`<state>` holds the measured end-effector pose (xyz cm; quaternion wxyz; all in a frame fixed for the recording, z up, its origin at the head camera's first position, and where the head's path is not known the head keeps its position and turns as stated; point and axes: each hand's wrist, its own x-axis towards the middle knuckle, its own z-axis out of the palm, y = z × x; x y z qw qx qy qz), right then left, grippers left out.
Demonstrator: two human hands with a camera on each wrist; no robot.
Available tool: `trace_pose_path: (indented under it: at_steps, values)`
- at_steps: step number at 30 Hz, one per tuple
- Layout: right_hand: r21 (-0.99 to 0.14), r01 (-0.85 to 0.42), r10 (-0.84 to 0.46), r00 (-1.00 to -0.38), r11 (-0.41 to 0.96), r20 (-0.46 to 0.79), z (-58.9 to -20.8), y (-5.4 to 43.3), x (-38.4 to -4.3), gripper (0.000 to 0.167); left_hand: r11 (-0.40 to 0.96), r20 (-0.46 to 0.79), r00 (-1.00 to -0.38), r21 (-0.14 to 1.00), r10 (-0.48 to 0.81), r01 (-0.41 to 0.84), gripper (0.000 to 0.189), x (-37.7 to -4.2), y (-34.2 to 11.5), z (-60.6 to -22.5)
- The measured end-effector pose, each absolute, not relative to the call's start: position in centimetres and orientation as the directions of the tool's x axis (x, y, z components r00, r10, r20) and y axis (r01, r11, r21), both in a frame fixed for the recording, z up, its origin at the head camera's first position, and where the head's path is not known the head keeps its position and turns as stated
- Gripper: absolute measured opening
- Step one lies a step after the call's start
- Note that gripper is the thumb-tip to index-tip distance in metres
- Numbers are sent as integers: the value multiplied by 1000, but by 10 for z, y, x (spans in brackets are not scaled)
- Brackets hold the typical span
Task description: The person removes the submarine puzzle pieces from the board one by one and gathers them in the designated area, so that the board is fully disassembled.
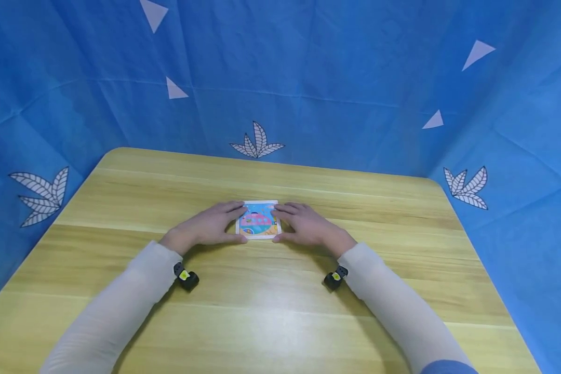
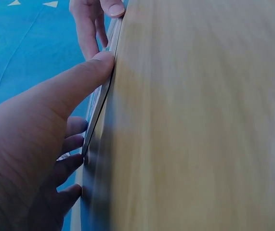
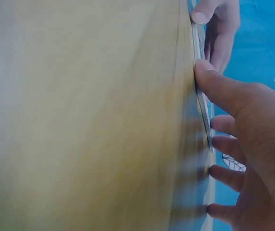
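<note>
A small, flat, nearly square picture board [image 1: 257,222] lies on the table, white round the edge, with a pink sea-creature-like shape on blue. My left hand [image 1: 215,224] holds its left side, thumb at the near corner and fingers toward the far one. Mirroring it, my right hand [image 1: 307,224] grips the right side. Seen low from the left wrist, the board [image 2: 96,107] is a thin slab with the thumb on its near edge. The right wrist view shows the same thin board [image 3: 204,108], with some fingertips on the tabletop beyond it.
The wood-grain table [image 1: 271,296] spreads around both forearms. A blue cloth [image 1: 308,78] with white triangles and leaf prints hangs behind and at both sides. Black wrist cameras sit at the left cuff [image 1: 187,278] and right cuff [image 1: 335,279].
</note>
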<state>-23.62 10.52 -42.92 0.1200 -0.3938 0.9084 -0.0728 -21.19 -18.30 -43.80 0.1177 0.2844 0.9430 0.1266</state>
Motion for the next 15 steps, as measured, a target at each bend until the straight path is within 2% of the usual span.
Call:
trace_pose_path:
  at_steps: [15]
  values:
    - [-242,-683,-718,-688,689,-105,-428,139,-213,76,765,-134,-774,325,619,556,93,-207,-152,-438]
